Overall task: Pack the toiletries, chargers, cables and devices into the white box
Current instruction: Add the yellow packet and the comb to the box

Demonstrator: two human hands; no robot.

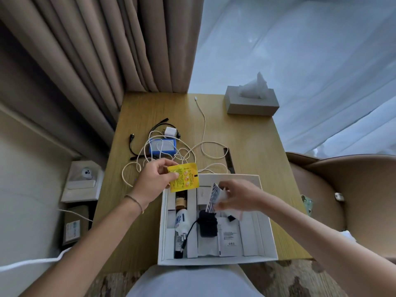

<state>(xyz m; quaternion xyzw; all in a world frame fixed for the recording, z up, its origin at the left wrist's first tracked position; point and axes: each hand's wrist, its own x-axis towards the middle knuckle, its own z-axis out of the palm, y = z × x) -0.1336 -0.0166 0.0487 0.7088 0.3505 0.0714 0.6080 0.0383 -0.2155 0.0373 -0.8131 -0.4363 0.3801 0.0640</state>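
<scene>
Table: wooden top, its long axis running from the near edge away to the curtain at the far edge.
White box: open, at the near edge of the table toward the near right corner, its sides square to the table edges; inner dividers run near to far.
White cable: a loose tangle at the table's middle, one straight run reaching toward the far edge, where its plug lies.
Tissue box: grey, at the far right corner, a tissue standing up from it.
Blue-edged device: toward the left edge, long axis across the table, cable loops lying over it.
White charger: just beyond the blue-edged device.
Black cable: by the left edge, running mostly near to far.
Black comb: beyond the box's far wall, long axis near to far.
Black adapter: in the box's middle compartment, its lead trailing toward the near left.
White bottle: lying in the left compartment, long axis near to far.
Left hand: grip pinching a yellow sachet by its left edge, above the box's far left corner; the sachet faces up, slightly tilted.
Right hand: grip pinching a patterned sachet over the box's far half, long axis near to far.
</scene>
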